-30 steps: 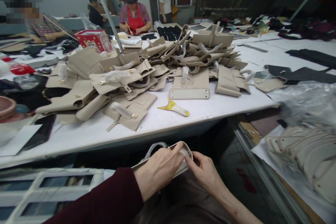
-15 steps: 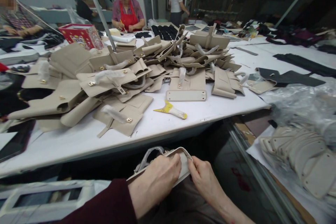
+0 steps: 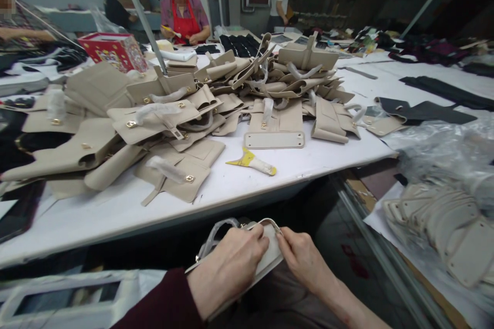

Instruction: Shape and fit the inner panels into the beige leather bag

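A beige handbag [image 3: 273, 256] is held low over my lap, in front of the table edge. Its handle [image 3: 212, 239], wrapped in clear plastic, sticks up at the left. My left hand [image 3: 235, 257] lies across the bag with its fingers curled onto it near the top edge. At the bag's far right corner, my right hand [image 3: 299, 252] pinches the rim between thumb and fingers. On the table ahead lie a yellow-and-white pointed tool [image 3: 252, 162] and a flat beige base panel [image 3: 274, 140] with rivets at its ends.
Beige bag pieces [image 3: 185, 108] are heaped across the white table [image 3: 309, 162]. At right, stacked oval panels [image 3: 451, 231] lie beside clear plastic sheeting [image 3: 443, 149]. A red box [image 3: 113, 51] and a slanted metal pole [image 3: 142, 15] stand at left. Several people work farther back.
Both hands stay on the bag with almost the same hold; my left fingers shift slightly along it. The view has turned a little. In the background, a person in white has moved right.
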`<action>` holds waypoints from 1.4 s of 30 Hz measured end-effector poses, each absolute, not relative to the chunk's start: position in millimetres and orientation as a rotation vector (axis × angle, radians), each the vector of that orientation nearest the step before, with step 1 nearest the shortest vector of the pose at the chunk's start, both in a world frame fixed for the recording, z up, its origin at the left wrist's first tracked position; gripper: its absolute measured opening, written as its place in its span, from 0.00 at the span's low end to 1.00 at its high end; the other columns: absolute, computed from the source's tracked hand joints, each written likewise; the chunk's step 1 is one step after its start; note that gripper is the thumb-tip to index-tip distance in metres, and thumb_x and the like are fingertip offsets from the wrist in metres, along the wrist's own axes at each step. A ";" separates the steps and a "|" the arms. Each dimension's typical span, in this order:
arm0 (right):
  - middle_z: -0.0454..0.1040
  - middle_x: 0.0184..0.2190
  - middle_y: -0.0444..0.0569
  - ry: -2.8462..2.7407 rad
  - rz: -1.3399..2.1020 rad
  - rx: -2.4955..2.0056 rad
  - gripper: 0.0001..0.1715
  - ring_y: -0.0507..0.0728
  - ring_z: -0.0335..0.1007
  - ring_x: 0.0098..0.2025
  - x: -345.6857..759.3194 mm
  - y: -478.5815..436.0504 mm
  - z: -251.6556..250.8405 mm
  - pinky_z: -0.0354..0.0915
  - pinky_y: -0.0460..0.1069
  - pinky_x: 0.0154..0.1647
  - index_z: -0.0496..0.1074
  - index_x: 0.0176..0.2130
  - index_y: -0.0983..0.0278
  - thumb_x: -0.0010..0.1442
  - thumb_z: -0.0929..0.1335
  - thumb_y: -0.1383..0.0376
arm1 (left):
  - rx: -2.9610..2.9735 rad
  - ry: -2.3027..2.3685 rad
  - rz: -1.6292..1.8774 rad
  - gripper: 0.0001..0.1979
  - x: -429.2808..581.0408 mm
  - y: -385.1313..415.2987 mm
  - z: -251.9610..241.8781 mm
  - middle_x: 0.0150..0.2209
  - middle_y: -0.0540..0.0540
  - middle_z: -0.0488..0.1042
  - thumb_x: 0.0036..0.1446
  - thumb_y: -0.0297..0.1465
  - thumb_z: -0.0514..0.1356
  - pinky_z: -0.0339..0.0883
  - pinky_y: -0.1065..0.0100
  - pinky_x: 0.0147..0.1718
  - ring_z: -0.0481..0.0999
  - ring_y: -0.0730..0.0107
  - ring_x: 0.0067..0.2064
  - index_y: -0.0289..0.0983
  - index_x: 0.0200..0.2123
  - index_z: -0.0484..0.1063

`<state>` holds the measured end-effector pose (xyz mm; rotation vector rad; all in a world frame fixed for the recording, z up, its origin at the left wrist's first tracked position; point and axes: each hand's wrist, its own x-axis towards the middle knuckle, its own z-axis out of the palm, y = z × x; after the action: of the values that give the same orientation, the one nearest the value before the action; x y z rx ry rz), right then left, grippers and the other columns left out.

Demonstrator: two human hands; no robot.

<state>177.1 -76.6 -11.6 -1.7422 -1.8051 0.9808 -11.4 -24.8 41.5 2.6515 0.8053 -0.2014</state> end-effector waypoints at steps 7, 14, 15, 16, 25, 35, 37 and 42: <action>0.63 0.21 0.40 -1.612 1.071 -1.753 0.15 0.51 0.58 0.23 174.1 -83.1 -10.6 0.50 0.47 0.26 0.68 0.31 0.63 0.65 0.63 0.57 | 2.564 0.882 0.146 0.13 0.8 10.7 38.5 0.47 0.45 0.72 0.59 0.26 0.53 0.73 0.64 0.34 0.77 0.62 0.39 0.37 0.47 0.69; 0.64 0.21 0.41 -1.559 1.089 -1.764 0.20 0.52 0.58 0.23 171.8 -85.0 -13.3 0.50 0.47 0.26 0.70 0.32 0.64 0.67 0.60 0.55 | 2.430 0.563 -0.015 0.12 10.8 46.6 13.5 0.43 0.48 0.79 0.63 0.30 0.55 0.69 0.69 0.47 0.78 0.65 0.44 0.40 0.44 0.77; 0.65 0.21 0.42 -1.556 1.089 -1.764 0.20 0.52 0.59 0.23 171.7 -85.6 -13.6 0.50 0.47 0.26 0.70 0.33 0.64 0.67 0.59 0.54 | 2.430 0.544 -0.030 0.11 11.0 48.5 13.3 0.42 0.48 0.80 0.63 0.30 0.55 0.69 0.69 0.46 0.78 0.65 0.43 0.40 0.44 0.77; 0.65 0.22 0.42 -1.552 1.086 -1.763 0.21 0.52 0.59 0.24 171.6 -86.2 -13.6 0.51 0.47 0.26 0.70 0.33 0.64 0.68 0.59 0.54 | 2.440 0.531 -0.033 0.11 11.0 49.5 13.7 0.41 0.47 0.80 0.63 0.30 0.55 0.69 0.69 0.45 0.79 0.65 0.43 0.40 0.43 0.77; 0.65 0.21 0.42 -1.506 1.046 -1.816 0.21 0.51 0.57 0.22 167.9 -88.8 -14.3 0.49 0.47 0.24 0.72 0.33 0.64 0.66 0.62 0.53 | 2.451 0.471 0.013 0.11 12.1 48.9 8.9 0.39 0.44 0.80 0.62 0.27 0.54 0.69 0.68 0.46 0.78 0.64 0.43 0.37 0.40 0.77; 0.70 0.23 0.45 -1.484 1.011 -1.783 0.22 0.54 0.63 0.24 162.8 -93.7 -13.2 0.54 0.47 0.27 0.74 0.40 0.66 0.68 0.60 0.55 | 2.441 0.454 0.081 0.12 10.0 45.9 0.6 0.41 0.45 0.79 0.63 0.28 0.53 0.67 0.70 0.48 0.78 0.65 0.44 0.38 0.40 0.77; 0.71 0.24 0.46 -1.491 0.994 -1.780 0.21 0.54 0.64 0.24 162.3 -94.1 -14.1 0.55 0.47 0.27 0.75 0.41 0.66 0.68 0.59 0.55 | 2.440 0.449 0.089 0.12 10.2 46.2 -0.2 0.42 0.46 0.79 0.63 0.28 0.53 0.67 0.69 0.49 0.78 0.65 0.45 0.38 0.41 0.77; 0.72 0.24 0.47 -1.519 0.984 -1.767 0.22 0.55 0.65 0.25 164.2 -93.1 -17.2 0.56 0.48 0.28 0.75 0.42 0.67 0.68 0.59 0.56 | 2.445 0.450 0.087 0.12 10.5 46.4 -0.8 0.41 0.46 0.79 0.61 0.26 0.55 0.67 0.69 0.49 0.77 0.64 0.45 0.38 0.41 0.77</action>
<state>164.2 -93.1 -17.2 -1.7667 -1.5187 0.9843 10.5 46.4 -0.8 2.4454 0.4498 0.0870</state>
